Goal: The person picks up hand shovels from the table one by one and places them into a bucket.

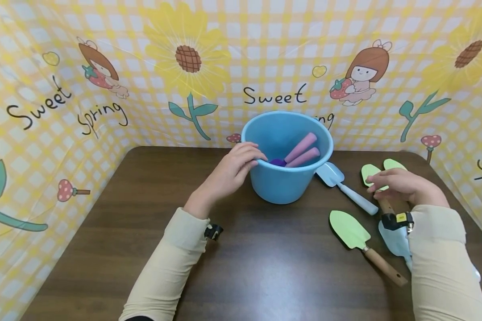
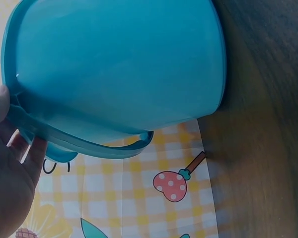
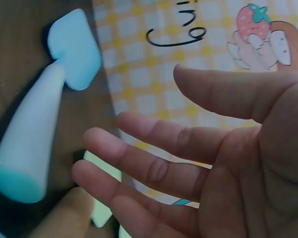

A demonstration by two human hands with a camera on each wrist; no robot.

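A beige fabric sleeve (image 1: 442, 263) is crossing the brown wood-grain counter (image 1: 136, 240) before yellow-checked sheeting (image 1: 265, 49). Left hand (image 1: 237, 167): fingers are grasping the rim of the round blue plastic bucket (image 1: 281, 187). Right hand (image 1: 409, 185): released fingers are hovering near green-bladed, wooden-handled trowels (image 1: 369, 170).

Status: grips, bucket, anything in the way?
Left grip holds blue bucket. Right grip empty. Bucket upright, two pink handles inside. Light-blue shovel between bucket and right grip.
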